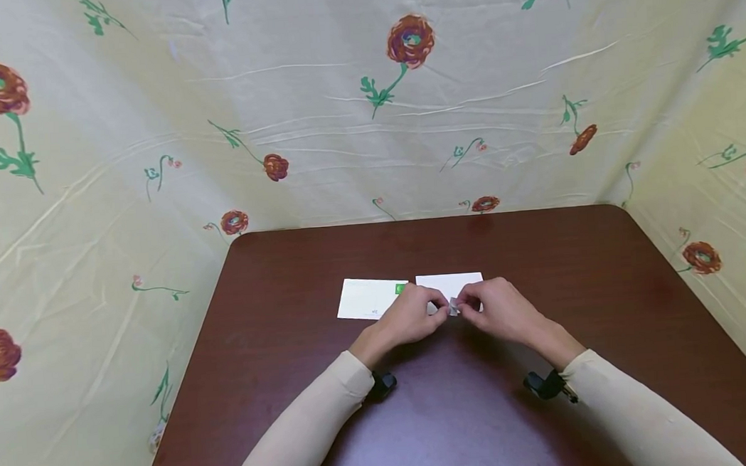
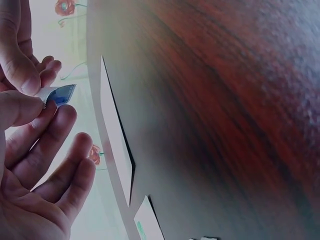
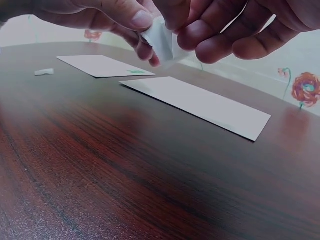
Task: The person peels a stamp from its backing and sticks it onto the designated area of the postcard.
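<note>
A small postage stamp [image 2: 62, 95] with a toothed edge and a blue printed face is held up between both hands. My left hand [image 1: 413, 312] pinches it between thumb and index finger. From the other side my right hand [image 1: 502, 309] pinches it too, thumb against fingertips. The right wrist view shows the white back of the stamp [image 3: 162, 42], with a pale layer beside it. Beyond the hands lies a plain white envelope [image 1: 449, 282]. To its left lies another white envelope [image 1: 367, 298] that bears a green stamp [image 1: 400, 288] in its upper right corner.
A small white scrap of paper [image 3: 44, 72] lies on the dark wooden table [image 1: 297, 255], near the stamped envelope. Flower-printed cloth [image 1: 313, 87] hangs behind the table and along its sides. Each wrist wears a small black camera [image 1: 542, 385].
</note>
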A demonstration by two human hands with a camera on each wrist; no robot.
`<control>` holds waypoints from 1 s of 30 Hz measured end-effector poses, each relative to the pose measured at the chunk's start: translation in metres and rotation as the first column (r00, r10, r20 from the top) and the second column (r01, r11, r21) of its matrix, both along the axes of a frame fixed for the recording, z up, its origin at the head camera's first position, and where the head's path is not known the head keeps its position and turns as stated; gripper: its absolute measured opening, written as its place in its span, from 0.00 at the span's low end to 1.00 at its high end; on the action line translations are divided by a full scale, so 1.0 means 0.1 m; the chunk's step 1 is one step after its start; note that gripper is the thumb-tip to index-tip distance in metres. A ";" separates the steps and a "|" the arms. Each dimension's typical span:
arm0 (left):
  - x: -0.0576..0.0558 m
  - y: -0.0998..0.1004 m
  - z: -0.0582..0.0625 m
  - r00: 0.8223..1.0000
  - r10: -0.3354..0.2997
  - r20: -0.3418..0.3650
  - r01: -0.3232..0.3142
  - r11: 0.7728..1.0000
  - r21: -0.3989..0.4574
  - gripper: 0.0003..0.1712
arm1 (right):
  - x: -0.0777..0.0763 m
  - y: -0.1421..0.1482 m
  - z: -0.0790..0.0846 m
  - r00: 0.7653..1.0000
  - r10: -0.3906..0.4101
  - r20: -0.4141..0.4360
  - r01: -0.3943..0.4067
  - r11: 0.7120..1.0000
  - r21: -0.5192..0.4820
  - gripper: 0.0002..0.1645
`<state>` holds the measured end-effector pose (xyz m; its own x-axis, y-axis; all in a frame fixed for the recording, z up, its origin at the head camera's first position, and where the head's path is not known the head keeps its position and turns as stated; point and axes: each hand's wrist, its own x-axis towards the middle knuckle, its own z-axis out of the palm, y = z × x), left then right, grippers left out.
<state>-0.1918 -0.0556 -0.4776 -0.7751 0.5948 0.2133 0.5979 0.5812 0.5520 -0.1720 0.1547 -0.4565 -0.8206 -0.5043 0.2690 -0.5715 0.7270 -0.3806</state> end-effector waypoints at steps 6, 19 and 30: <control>0.00 0.00 -0.01 1.000 0.010 -0.003 -0.010 1.000 -0.007 0.07 | 0.00 0.02 0.00 0.999 -0.041 -0.007 0.041 0.999 0.007 0.03; 0.01 -0.02 -0.01 0.998 0.062 -0.015 -0.063 0.998 -0.016 0.07 | -0.05 0.16 0.03 0.990 -0.144 0.001 0.144 0.989 -0.016 0.03; -0.01 -0.04 -0.03 0.994 0.100 -0.032 -0.101 0.995 -0.014 0.07 | -0.04 0.34 0.11 0.984 -0.175 0.037 0.175 0.984 0.010 0.03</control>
<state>-0.1931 -0.0592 -0.4807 -0.8243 0.5174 0.2296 0.5526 0.6474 0.5249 -0.1765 0.1892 -0.4458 -0.9058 -0.3535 0.2336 -0.4205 0.8172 -0.3941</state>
